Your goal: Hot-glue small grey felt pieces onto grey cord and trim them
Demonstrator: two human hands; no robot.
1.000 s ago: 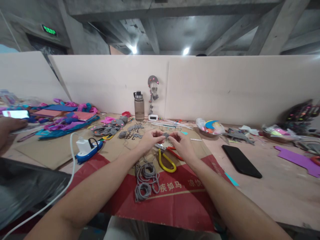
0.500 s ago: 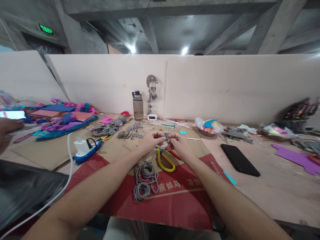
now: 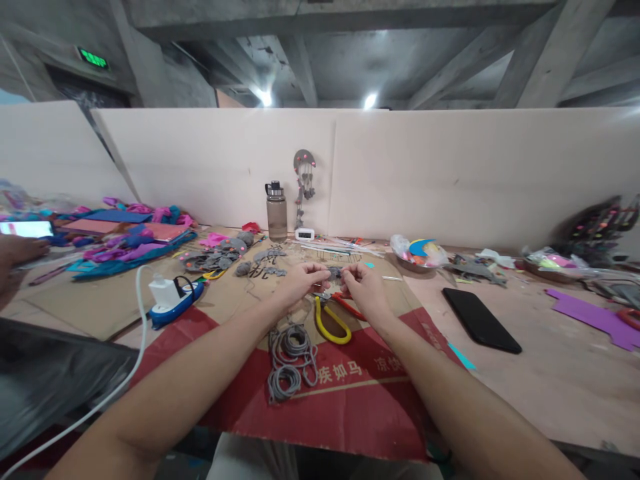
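Between the fingertips of both hands is a small grey felt piece (image 3: 335, 273), its shape partly covered by the fingers. My left hand (image 3: 304, 283) pinches its left side, with something thin showing below the fingers. On the other side, my right hand (image 3: 364, 288) is closed with thumb and forefinger on the piece. Scissors (image 3: 334, 331) with one yellow and one red handle lie just beneath the hands. Nearer to me rests a coiled grey cord (image 3: 292, 360) on the red and brown cardboard (image 3: 360, 417).
Grey felt pieces (image 3: 215, 255) are heaped at the left, behind a blue power strip (image 3: 175, 308). A bottle (image 3: 277, 212) stands near the partition. To the right lie a black phone (image 3: 481, 320) and a bowl (image 3: 420, 265). Another person's hand (image 3: 23, 252) shows far left.
My right hand has shifted slightly right, away from the left, so more of the grey felt piece shows between them. My left hand has hardly moved.
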